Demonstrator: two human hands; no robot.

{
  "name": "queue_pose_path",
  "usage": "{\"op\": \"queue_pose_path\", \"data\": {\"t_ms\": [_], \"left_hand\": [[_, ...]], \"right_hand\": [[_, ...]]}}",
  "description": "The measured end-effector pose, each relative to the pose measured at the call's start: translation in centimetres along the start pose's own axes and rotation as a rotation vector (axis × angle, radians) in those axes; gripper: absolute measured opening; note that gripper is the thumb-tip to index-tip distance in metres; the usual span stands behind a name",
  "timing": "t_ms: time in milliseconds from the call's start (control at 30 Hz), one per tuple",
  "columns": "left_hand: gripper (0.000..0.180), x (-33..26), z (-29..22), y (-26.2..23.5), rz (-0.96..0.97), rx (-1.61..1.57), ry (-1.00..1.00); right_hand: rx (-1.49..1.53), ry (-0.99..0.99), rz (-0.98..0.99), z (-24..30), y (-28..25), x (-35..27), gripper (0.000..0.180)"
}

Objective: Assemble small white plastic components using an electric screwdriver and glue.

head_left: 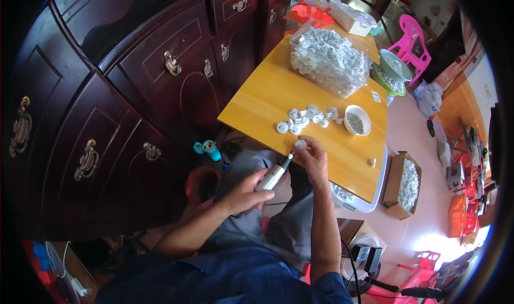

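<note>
Small white disc part (301, 143): centre of frame, just off the near edge of the tabletop (267, 98), pinched in the fingers of the right hand (313, 159).
Silver pen-shaped power tool (274, 175): gripped in the left hand (243, 194), fingers wrapped round its barrel, tip touching the disc.
Loose white parts (308, 116): scattered on the tabletop, just above the hands.
White bowl (357, 120): right of the loose parts, holding small grey pieces.
Clear bin (327, 58): upper centre, heaped with white parts.
Cardboard box (402, 185): right, on the floor, with more white parts.
Dark wooden cabinet (134, 90): left half of frame.
</note>
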State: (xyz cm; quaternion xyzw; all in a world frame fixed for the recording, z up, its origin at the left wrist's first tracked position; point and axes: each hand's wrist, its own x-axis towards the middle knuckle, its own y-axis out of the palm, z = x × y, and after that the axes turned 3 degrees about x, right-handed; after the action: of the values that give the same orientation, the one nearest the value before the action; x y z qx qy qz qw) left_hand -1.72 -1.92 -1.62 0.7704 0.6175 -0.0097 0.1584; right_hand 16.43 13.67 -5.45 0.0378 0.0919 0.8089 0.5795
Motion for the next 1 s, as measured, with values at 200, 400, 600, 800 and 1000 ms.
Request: {"op": "queue_pose_path", "data": {"t_ms": [200,400,600,800,1000], "left_hand": [[0.052,0.13,0.27,-0.04,-0.014,0.011,-0.002],[0.053,0.18,0.41,-0.12,-0.013,0.016,-0.005],[0.053,0.26,0.74,-0.18,-0.017,-0.001,-0.024],[0.054,0.42,0.80,-0.24,-0.010,-0.003,-0.030],[0.052,0.30,0.43,-0.15,-0.024,-0.007,-0.047]], "right_hand": [[-0.035,0.056,0.025,-0.01,0.23,-0.16,0.023],[-0.009,0.036,-0.005,-0.15,0.41,-0.13,0.024],[-0.021,0.020,-0.011,-0.58,0.18,-0.11,0.023],[0.008,-0.003,-0.012,-0.72,0.24,-0.15,0.022],[-0.011,-0.020,-0.009,-0.84,0.27,-0.15,0.022]]}}
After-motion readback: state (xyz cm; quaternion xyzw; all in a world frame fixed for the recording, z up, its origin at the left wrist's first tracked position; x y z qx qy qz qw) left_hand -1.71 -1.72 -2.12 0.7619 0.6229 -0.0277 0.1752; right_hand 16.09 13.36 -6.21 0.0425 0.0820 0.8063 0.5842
